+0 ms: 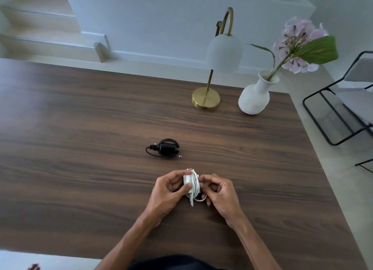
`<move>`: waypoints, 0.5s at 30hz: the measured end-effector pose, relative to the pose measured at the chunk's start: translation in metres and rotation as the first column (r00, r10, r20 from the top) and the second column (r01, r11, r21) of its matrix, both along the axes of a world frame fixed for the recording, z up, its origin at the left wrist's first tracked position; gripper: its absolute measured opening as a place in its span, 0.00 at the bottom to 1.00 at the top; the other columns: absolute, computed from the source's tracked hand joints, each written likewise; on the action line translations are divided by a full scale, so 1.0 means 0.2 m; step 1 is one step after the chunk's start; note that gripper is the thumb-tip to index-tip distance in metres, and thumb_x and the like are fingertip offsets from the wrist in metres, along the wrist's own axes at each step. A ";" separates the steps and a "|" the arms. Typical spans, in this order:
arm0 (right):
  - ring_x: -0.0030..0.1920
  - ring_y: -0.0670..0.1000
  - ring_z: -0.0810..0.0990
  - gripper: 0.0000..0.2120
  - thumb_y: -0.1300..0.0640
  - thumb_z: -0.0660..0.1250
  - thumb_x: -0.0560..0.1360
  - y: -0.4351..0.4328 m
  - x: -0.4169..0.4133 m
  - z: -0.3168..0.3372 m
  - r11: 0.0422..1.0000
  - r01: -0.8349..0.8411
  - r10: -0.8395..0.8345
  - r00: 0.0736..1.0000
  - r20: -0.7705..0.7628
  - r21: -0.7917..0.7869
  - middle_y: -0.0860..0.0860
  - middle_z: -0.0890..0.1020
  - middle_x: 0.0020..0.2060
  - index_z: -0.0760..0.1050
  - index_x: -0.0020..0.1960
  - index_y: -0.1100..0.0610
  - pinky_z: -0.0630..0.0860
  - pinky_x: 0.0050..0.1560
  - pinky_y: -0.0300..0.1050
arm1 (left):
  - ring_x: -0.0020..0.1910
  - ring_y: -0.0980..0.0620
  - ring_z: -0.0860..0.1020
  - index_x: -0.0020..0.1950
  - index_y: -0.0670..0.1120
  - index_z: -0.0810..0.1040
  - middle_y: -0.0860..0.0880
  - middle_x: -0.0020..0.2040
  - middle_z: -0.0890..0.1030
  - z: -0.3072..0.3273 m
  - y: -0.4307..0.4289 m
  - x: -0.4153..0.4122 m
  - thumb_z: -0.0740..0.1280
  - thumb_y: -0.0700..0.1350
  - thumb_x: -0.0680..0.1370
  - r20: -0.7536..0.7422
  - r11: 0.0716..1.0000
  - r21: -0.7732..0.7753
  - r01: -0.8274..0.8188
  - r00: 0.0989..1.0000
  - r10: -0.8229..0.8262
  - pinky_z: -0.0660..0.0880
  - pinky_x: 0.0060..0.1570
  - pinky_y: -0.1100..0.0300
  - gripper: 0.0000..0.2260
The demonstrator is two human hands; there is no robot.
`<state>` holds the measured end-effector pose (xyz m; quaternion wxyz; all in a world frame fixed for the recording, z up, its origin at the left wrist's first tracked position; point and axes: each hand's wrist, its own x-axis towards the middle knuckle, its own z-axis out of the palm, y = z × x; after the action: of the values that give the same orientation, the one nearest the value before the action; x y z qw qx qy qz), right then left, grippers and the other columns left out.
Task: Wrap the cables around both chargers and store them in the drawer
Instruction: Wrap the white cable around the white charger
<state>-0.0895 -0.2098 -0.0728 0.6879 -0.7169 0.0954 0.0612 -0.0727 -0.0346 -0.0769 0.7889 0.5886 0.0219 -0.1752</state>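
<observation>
1. The person's two hands meet over the near middle of the dark wooden table [80, 112], holding the white charger [187, 181] between them, just above the tabletop.
2. The left hand [168, 191] grips the charger's left side – thumb across its near face, fingers curled behind it.
3. The right hand [219, 191] pinches the right side of the bundle, fingers bent in around the white cable [195, 186], which runs in several turns around the charger body.
4. A short loop of that cable hangs loose below the charger, between the two hands.
5. The black charger [167, 148] lies on the table a little farther away and slightly left, apart from both hands, its black cable [150, 153] coiled around it, with a short tail curving out to the left and a small plug tip resting just to its right.
6. Far right on the table stand a brass lamp [205, 98] with a white shade and – just beside it – a white vase [254, 98] holding a pink flower [298, 41].
7. A black wire-frame rack [331, 116] stands on the floor beyond the table's right edge.
</observation>
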 end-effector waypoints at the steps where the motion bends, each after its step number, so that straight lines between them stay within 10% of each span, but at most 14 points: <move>1: 0.28 0.47 0.77 0.06 0.67 0.72 0.75 0.00 0.00 0.00 1.000 0.001 -0.001 1.000 -0.001 0.005 0.55 0.80 0.36 0.84 0.48 0.58 0.72 0.22 0.38 | 0.59 0.48 0.84 0.63 0.38 0.80 0.46 0.59 0.86 0.00 0.00 0.00 0.70 0.29 0.77 -0.005 1.000 -0.003 0.001 1.000 -0.001 0.81 0.55 0.62 0.15; 15: 0.30 0.50 0.79 0.06 0.66 0.72 0.74 0.01 -0.01 -0.01 0.999 0.009 -0.010 1.000 0.015 0.044 0.67 0.82 0.41 0.83 0.51 0.62 0.76 0.27 0.39 | 0.57 0.50 0.86 0.59 0.38 0.81 0.47 0.56 0.87 0.01 -0.02 0.00 0.67 0.23 0.74 -0.008 0.998 0.022 -0.056 0.998 0.056 0.81 0.49 0.65 0.17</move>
<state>-0.0916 -0.2070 -0.0742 0.7044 -0.7017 0.0923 0.0544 -0.0727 -0.0379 -0.0747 0.7868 0.5957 0.0437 -0.1554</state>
